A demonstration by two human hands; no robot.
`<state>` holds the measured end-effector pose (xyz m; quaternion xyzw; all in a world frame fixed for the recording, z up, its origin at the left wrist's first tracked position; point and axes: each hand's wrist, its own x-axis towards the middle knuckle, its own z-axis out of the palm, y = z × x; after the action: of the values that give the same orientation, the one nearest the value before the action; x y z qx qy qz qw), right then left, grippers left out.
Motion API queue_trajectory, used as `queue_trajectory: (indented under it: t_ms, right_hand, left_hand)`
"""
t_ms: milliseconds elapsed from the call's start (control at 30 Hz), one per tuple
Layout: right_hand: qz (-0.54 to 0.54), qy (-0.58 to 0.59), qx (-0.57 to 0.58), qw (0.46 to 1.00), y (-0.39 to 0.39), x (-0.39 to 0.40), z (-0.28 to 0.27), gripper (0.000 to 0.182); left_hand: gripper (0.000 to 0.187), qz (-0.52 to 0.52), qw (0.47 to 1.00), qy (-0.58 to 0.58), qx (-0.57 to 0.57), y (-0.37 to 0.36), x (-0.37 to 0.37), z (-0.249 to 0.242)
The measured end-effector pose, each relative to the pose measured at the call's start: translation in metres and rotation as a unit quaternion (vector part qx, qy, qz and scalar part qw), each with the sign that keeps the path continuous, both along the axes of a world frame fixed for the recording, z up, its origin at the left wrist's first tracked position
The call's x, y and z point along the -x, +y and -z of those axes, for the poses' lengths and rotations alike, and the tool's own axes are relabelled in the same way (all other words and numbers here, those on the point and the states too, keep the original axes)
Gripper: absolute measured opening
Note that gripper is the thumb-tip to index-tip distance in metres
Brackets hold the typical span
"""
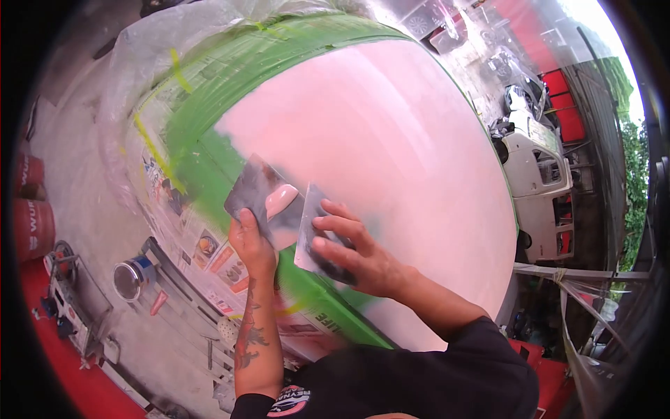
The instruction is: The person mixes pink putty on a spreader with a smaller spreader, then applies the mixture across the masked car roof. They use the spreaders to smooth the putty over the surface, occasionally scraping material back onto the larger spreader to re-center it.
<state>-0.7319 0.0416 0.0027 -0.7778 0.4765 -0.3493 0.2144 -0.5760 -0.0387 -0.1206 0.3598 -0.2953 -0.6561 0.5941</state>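
Observation:
My left hand [253, 246] grips a flat, dark grey mixing plate [246, 190] by its lower edge, thumb on top. A smooth dollop of pink body filler [280, 201] lies on the plate, with grey smears around it. In my right hand [359, 253] is a wide, thin filler spreader [306, 234], fingers spread across its face. The spreader's edge is right beside the plate's right side. Beneath both hands is a green vehicle panel [223, 155], largely coated in pale pink filler [398, 140].
Newspaper [209, 244] and yellow tape [159, 150] border the panel, with plastic sheeting [125, 77] beyond. A metal can [132, 278] stands at the left, close to a trestle. Red drums [31, 227] are farther left. A white vehicle [537, 181] is parked at the right.

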Motion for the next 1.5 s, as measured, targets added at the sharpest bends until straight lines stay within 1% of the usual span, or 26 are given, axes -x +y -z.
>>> queue_trajectory:
  t_ms: [67, 100, 133, 167, 200, 300, 333, 400, 433, 467, 500, 567, 600, 700, 733, 800, 933, 967, 1000, 1067, 1100, 1133, 1200, 1333, 1433, 1500]
  right_hand:
    - [-0.016, 0.069, 0.007, 0.997, -0.005, -0.010, 0.007, 0.063]
    - [-0.019, 0.077, 0.014, 0.997, -0.006, -0.009, 0.013, 0.063]
    - [-0.007, 0.133, 0.027, 0.991, -0.005, -0.003, 0.020, 0.062]
    - [0.003, 0.189, 0.042, 0.981, -0.006, 0.004, 0.024, 0.062]
    - [0.000, 0.195, 0.046, 0.980, -0.007, 0.013, 0.025, 0.062]
    - [0.029, 0.342, 0.079, 0.936, -0.017, 0.052, 0.019, 0.057]
    - [0.046, 0.408, 0.059, 0.910, -0.023, 0.069, 0.012, 0.058]
    - [0.125, 0.438, -0.021, 0.890, -0.043, 0.113, 0.008, 0.062]
    - [0.174, 0.395, 0.000, 0.902, -0.060, 0.142, 0.013, 0.062]
    - [0.242, 0.379, -0.021, 0.893, -0.079, 0.159, 0.010, 0.063]
    - [0.262, 0.375, -0.013, 0.889, -0.101, 0.184, 0.009, 0.061]
    - [0.292, 0.343, -0.015, 0.893, -0.148, 0.226, 0.012, 0.056]
    - [0.303, 0.363, -0.007, 0.881, -0.167, 0.245, 0.017, 0.054]
    - [0.340, 0.417, -0.090, 0.838, -0.223, 0.292, 0.042, 0.055]
    - [0.349, 0.436, -0.116, 0.821, -0.239, 0.299, 0.049, 0.055]
    - [0.362, 0.430, -0.128, 0.817, -0.266, 0.308, 0.063, 0.055]
    - [0.375, 0.426, -0.131, 0.813, -0.308, 0.310, 0.084, 0.055]
    - [0.366, 0.439, -0.159, 0.805, -0.312, 0.307, 0.082, 0.053]
    - [0.367, 0.437, -0.168, 0.804, -0.311, 0.308, 0.079, 0.053]
    - [0.299, 0.447, -0.153, 0.829, -0.297, 0.318, 0.073, 0.054]
    - [0.289, 0.438, -0.130, 0.841, -0.282, 0.320, 0.066, 0.055]
    - [0.294, 0.440, -0.136, 0.837, -0.265, 0.330, 0.066, 0.055]
    - [0.199, 0.398, -0.118, 0.888, -0.228, 0.361, 0.063, 0.057]
    - [0.192, 0.385, -0.138, 0.892, -0.124, 0.374, 0.040, 0.059]
    - [0.196, 0.394, -0.142, 0.887, -0.052, 0.374, 0.025, 0.059]
    - [0.211, 0.414, -0.192, 0.865, -0.013, 0.370, 0.012, 0.057]
  left_hand:
    - [0.046, 0.000, 1.000, 0.026, 0.003, -0.002, -0.004, 0.001]
    - [0.046, 0.023, 0.998, 0.061, -0.013, -0.003, -0.006, 0.001]
    - [0.046, 0.048, 0.994, 0.096, -0.030, -0.004, -0.007, 0.000]
    - [0.045, 0.041, 0.989, 0.131, -0.045, -0.004, -0.005, -0.002]
    - [0.045, 0.037, 0.989, 0.137, -0.041, -0.004, -0.004, -0.005]
    - [0.043, 0.047, 0.986, 0.159, -0.034, -0.004, -0.006, -0.007]
    - [0.042, 0.056, 0.988, 0.142, -0.027, -0.003, -0.008, -0.001]
    - [0.042, 0.065, 0.990, 0.124, -0.019, 0.000, -0.008, 0.005]
    - [0.041, 0.055, 0.997, 0.048, 0.017, 0.001, -0.005, 0.006]
    - [0.041, 0.044, 0.997, -0.030, 0.050, 0.003, -0.003, 0.008]
    - [0.040, 0.039, 0.998, -0.026, 0.047, 0.004, -0.001, 0.005]
    - [0.040, 0.034, 0.997, -0.046, 0.046, 0.006, 0.000, -0.003]
    - [0.039, 0.033, 0.997, -0.060, 0.046, 0.007, 0.001, -0.006]
    - [0.039, 0.067, 0.993, -0.090, 0.047, 0.008, -0.003, -0.012]
    - [0.039, 0.065, 0.992, -0.098, 0.045, 0.009, -0.004, -0.014]
    - [0.040, 0.075, 0.984, -0.155, 0.046, 0.010, -0.005, -0.017]
    - [0.047, 0.068, 0.979, -0.191, 0.034, 0.011, -0.003, -0.021]
    - [0.046, 0.060, 0.980, -0.186, 0.029, 0.011, -0.003, -0.021]
    - [0.045, 0.055, 0.982, -0.180, 0.024, 0.012, -0.003, -0.021]
    - [0.047, 0.064, 0.979, -0.191, 0.017, 0.014, -0.007, -0.017]
    - [0.048, 0.064, 0.977, -0.201, 0.020, 0.013, -0.007, -0.019]
    - [0.049, 0.063, 0.975, -0.210, 0.024, 0.012, -0.008, -0.021]
    - [0.049, 0.063, 0.976, -0.207, 0.030, 0.011, -0.007, -0.019]
    - [0.049, 0.063, 0.978, -0.192, 0.043, 0.009, -0.005, -0.021]
    - [0.047, 0.060, 0.979, -0.192, 0.035, 0.011, -0.010, -0.009]
    - [0.044, 0.062, 0.981, -0.178, 0.034, 0.010, -0.009, -0.007]
